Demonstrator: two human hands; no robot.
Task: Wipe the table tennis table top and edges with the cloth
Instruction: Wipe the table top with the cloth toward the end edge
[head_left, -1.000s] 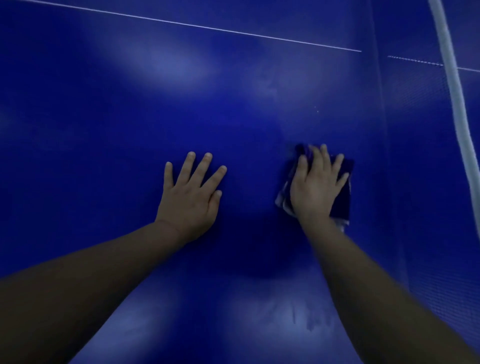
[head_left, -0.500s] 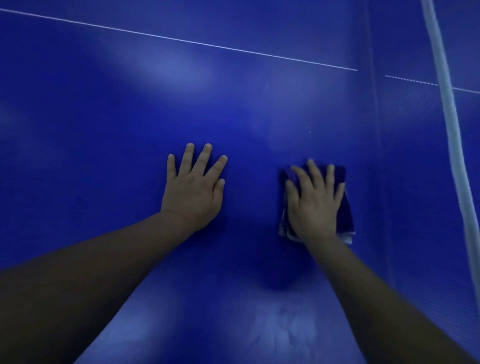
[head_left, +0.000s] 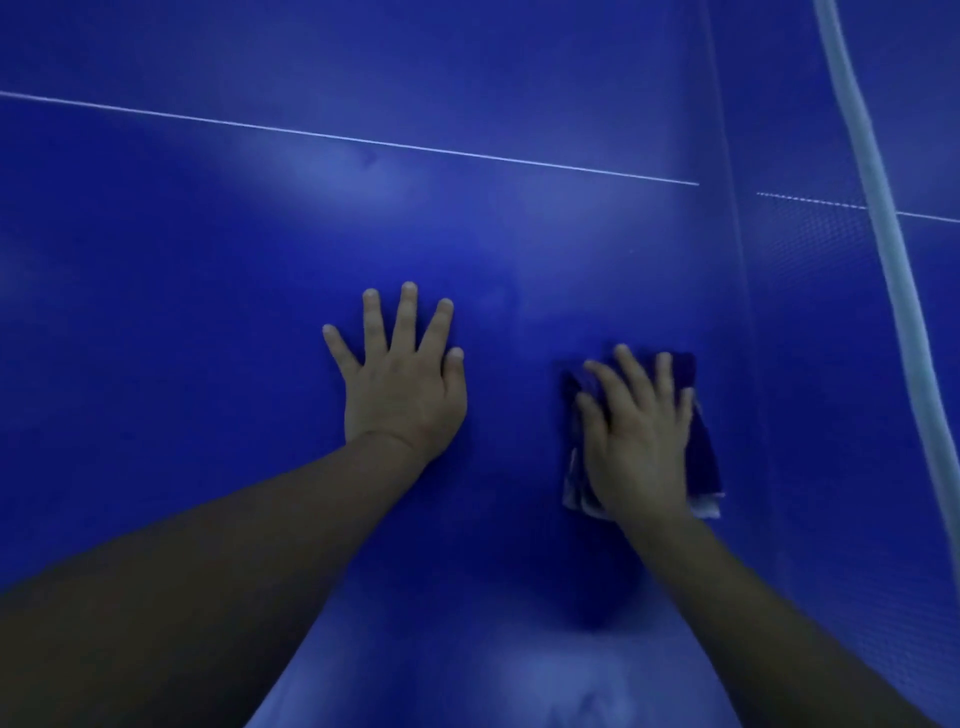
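The glossy blue table tennis table top (head_left: 208, 312) fills the view, crossed by a thin white centre line (head_left: 363, 140); a white-banded net (head_left: 878, 218) runs along the right. The left hand (head_left: 402, 379) lies flat, fingers spread. The right hand (head_left: 636, 436), fingers extended, presses a folded dark blue cloth (head_left: 704, 452) onto the surface near the net.
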